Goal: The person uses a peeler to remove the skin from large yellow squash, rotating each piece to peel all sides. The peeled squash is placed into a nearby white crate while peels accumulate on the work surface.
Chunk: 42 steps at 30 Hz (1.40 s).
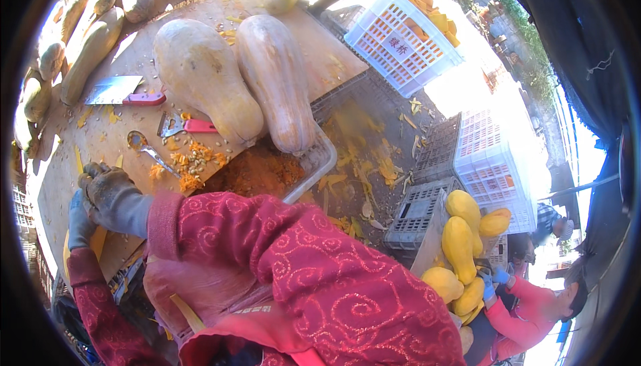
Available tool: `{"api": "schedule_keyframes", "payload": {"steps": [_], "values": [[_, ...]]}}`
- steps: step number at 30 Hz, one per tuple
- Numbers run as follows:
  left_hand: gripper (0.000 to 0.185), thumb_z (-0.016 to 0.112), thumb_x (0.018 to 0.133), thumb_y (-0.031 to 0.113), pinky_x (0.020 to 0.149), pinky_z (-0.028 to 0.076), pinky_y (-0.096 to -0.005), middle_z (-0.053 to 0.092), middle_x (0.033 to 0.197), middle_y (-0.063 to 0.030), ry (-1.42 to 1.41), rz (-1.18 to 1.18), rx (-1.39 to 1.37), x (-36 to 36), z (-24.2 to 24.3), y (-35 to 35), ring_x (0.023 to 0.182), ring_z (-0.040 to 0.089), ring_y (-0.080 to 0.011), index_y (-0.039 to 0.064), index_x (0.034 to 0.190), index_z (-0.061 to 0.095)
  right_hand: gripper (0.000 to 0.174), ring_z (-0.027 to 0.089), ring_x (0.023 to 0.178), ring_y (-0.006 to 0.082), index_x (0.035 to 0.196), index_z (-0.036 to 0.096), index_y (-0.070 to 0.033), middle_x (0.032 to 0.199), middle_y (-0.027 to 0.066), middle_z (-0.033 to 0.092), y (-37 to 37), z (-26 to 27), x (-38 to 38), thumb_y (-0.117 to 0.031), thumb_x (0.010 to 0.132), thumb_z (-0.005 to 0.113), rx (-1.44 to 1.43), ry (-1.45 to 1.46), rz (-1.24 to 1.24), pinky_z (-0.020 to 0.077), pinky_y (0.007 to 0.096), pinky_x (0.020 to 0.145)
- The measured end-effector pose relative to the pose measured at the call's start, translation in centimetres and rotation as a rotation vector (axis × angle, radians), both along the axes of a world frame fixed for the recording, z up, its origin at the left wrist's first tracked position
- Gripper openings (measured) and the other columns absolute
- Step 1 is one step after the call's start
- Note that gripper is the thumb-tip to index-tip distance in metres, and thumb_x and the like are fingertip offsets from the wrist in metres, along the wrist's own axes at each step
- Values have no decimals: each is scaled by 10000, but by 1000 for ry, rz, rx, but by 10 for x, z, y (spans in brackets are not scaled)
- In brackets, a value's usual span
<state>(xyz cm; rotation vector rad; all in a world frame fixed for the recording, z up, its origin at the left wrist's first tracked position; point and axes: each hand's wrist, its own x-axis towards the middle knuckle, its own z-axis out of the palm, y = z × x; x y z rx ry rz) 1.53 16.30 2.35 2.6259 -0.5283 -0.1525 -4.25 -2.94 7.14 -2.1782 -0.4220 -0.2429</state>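
My right hand (112, 198), in a soiled grey-blue work glove, is curled against my left hand (81, 219), also gloved, at the board's left edge. Yellow squash flesh (97, 246) shows beside and below the hands; the fingers hide what either one grips. Two large tan squashes (200, 70) (273, 75) lie side by side on the wooden board (330, 60). Left of them rest a cleaver with a red handle (144, 98) and a wide-bladed peeler with a red handle (199, 125). A metal spoon (157, 158) lies nearer my right hand, beside seeds and orange pulp (190, 180).
A plastic tub (323, 158) with orange pulp sits under the board's edge. Unpeeled squashes (95, 53) line the far left. White crates (400, 40) (483, 140) hold squash pieces. At lower right, a person (526, 311) in blue gloves works beside peeled yellow squashes (458, 246). Peelings litter the ground.
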Motion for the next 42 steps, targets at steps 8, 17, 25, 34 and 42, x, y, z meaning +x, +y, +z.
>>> {"api": "schedule_keyframes", "payload": {"steps": [8,17,25,34,42], "values": [[624,846,625,329,818,448,-451,614,996,-193,-159,17,85,-62,36,-49,955,568,-417,40,1101,565,458,552,1157,355,1220,572,-41,1253,176,571,-6,-45,9,-297,840,593,46,51,97,433,442,986],[755,860,550,453,868,433,-445,588,1062,-183,-344,-235,100,-87,57,-66,974,552,-395,48,1117,569,385,570,1126,371,1194,583,-47,1243,193,576,-1,-60,4,-311,919,525,207,173,54,444,433,977],[736,884,522,423,877,437,-437,584,1042,-178,-304,-405,86,-38,19,-43,979,544,-374,46,1074,578,363,576,1098,368,1153,605,-50,1181,193,600,-3,-70,9,-316,935,489,127,115,-105,450,430,959],[955,864,528,427,1145,255,-498,538,1300,-216,-490,-343,327,-45,27,-54,1289,441,-389,-21,1287,496,461,555,1148,364,1297,524,-54,1240,196,585,-24,-45,0,-349,946,473,89,158,-2,421,442,1000],[979,835,584,407,1198,127,-526,461,1433,-173,-566,-164,446,-66,12,-49,1429,303,-328,-24,1369,439,570,542,1189,346,1373,479,-18,1317,199,555,-25,-51,-1,-392,943,468,-46,105,54,394,423,1035]]}}
